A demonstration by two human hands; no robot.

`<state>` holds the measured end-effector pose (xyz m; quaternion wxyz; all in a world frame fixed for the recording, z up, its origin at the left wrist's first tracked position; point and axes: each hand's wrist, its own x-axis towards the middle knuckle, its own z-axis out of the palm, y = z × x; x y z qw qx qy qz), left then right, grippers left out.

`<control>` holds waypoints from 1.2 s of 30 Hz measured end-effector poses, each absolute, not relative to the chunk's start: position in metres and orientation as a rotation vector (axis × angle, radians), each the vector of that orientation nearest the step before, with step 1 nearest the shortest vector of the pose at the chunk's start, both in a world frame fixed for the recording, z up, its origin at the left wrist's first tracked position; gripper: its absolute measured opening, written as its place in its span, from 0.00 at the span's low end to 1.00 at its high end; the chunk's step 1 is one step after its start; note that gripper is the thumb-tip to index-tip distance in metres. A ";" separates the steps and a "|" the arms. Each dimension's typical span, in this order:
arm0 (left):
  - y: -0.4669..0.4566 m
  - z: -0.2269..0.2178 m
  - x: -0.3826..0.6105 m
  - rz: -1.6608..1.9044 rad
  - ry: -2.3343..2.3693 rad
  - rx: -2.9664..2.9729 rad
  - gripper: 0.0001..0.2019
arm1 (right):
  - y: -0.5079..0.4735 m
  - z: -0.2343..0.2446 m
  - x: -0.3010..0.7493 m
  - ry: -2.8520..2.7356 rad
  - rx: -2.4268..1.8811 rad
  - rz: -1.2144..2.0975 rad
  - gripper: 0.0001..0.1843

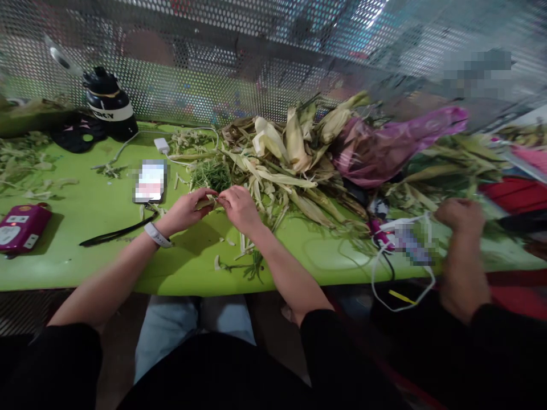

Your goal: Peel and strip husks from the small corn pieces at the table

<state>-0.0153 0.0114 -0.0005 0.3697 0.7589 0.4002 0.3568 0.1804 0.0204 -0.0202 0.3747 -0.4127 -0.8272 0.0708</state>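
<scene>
My left hand (191, 208), with a white band on its wrist, is closed in a pinch over the green table (188, 270). Its fingertips meet those of my right hand (240, 209), which is also pinched. Between them shows a bit of thin plant strip (210, 197), mostly hidden by the fingers. Just beyond both hands lies a heap of thin green stems (211, 173). A large pile of dry corn husks (294, 176) spreads to the right of it. Nearer me, a small green sprig (255, 265) and pale scraps lie on the tabletop.
A phone (150, 181), a white charger (162, 146), a black bottle (110, 105) and a purple power adapter (23, 228) are on the left. At right are a pink plastic bag (376, 148), white cable (374, 273) and another person's hand (461, 215). Perforated metal (205, 68) stands behind.
</scene>
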 end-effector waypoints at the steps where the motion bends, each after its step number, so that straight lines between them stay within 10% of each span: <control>1: 0.011 0.001 -0.016 0.924 1.027 1.934 0.21 | 0.021 -0.021 0.181 -2.072 -1.079 0.293 0.18; 9: 0.008 0.002 -0.011 1.147 0.910 1.145 0.27 | 0.019 -0.023 0.172 -1.487 -1.024 1.163 0.22; 36: -0.005 -0.010 0.012 1.253 0.816 1.102 0.17 | 0.010 -0.023 0.160 -1.450 -1.027 0.987 0.23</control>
